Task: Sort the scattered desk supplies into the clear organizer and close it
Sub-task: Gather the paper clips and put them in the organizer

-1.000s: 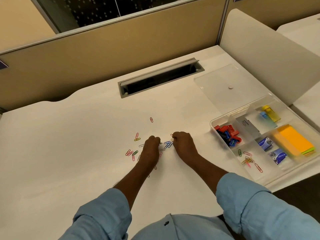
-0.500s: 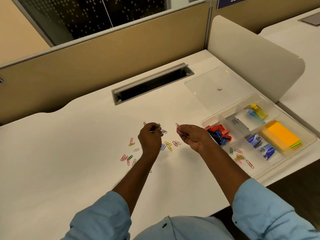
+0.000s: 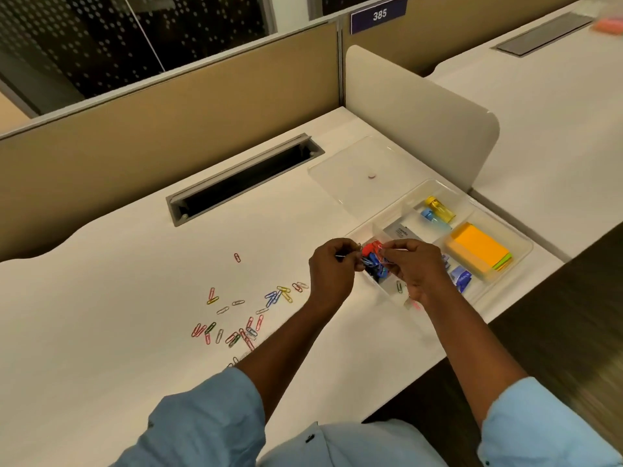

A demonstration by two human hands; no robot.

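Several coloured paper clips (image 3: 242, 318) lie scattered on the white desk (image 3: 101, 332). The clear organizer (image 3: 519, 241) stands open at the right, its lid (image 3: 350, 170) lying flat behind it. My left hand (image 3: 332, 271) pinches a few paper clips beside the organizer's left edge. My right hand (image 3: 413, 267) pinches more paper clips above the organizer's near-left compartments. Red and blue clips (image 3: 372, 259) show between the hands. Orange sticky notes (image 3: 475, 249), yellow and blue items (image 3: 438, 210) and blue packets (image 3: 460, 278) sit in other compartments.
A grey cable slot (image 3: 242, 180) runs across the desk behind the clips. A beige partition (image 3: 168, 119) stands at the back and a rounded white divider (image 3: 421, 119) right behind the organizer. The desk's front edge drops off at the lower right.
Both hands lifted off the desk with paper clips pinched in them and moved right, to the organizer's left side. The camera view shifted as well.
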